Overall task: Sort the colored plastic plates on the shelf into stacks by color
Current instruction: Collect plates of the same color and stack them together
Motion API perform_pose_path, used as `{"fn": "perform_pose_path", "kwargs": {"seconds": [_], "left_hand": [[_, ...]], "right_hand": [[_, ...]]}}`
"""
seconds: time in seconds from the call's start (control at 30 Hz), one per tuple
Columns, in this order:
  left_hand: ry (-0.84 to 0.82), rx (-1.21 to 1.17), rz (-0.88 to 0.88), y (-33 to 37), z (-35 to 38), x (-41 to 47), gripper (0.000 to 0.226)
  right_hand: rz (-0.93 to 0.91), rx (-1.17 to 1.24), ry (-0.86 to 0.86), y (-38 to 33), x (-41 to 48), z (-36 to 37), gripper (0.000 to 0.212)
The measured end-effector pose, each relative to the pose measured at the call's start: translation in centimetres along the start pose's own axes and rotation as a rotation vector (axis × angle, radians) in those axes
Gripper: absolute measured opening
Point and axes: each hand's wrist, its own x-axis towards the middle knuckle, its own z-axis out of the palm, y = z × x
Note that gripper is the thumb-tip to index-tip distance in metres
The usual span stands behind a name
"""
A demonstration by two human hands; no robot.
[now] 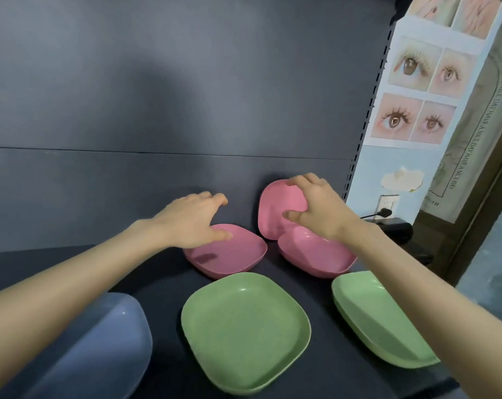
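Hands (193, 221) (320, 211) at pink plates (232, 254)

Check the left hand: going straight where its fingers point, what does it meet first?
Likely the shelf's dark back panel. The left hand points back-right over the left pink plate, seemingly passing left of the tilted pink plate the right hand holds. Depth is unclear.

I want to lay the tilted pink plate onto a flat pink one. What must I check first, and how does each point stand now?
1. Grip of right hand on tilted pink plate: ok.
2. Hold of left hand on left pink plate: cannot tell; only its thumb plainly touches.
3. Flat right pink plate below the right hand: ok.
4. Path free of middle green plate and right green plate: ok.
5. Is right green plate single or stacked: cannot tell.
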Motion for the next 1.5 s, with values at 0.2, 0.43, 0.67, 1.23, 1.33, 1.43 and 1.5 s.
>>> {"fn": "perform_pose_path", "kwargs": {"seconds": [0.2, 0.43, 0.67, 1.23, 1.33, 1.43, 1.5], "left_hand": [[-0.148, -0.019, -0.147, -1.2, 2.6, 2.7, 0.087], [-0.311, 0.035, -0.280, -1.6, 4.7, 4.0, 0.084], [-0.273, 0.036, -0.345, -1.1, 4.8, 4.4, 0.089], [0.225, -0.300, -0.476, -0.2, 1.3, 2.9, 0.057], [0.314, -0.312, -0.516, -0.5, 0.0, 1.3, 0.042], [0.415, -0.285, -0.573, -0.8, -1.4, -0.9, 0.033], [0.495, -0.256, -0.599, -1.1, -2.3, -2.7, 0.031]], "right_hand": [[-0.106, -0.048, 0.045, 3.1, 4.2, 1.9, 0.072], [-0.205, -0.058, 0.047, 6.0, 7.2, 4.0, 0.072], [-0.317, -0.091, 0.139, 7.2, 8.8, 5.0, 0.059], [-0.267, 0.374, 0.194, 7.5, 9.7, 2.7, 0.029], [-0.215, 0.497, 0.250, 6.4, 9.1, 1.2, 0.030], [-0.194, 0.594, 0.316, 4.8, 8.1, -0.2, 0.030], [-0.189, 0.665, 0.348, 3.4, 7.1, -1.1, 0.030]]}}
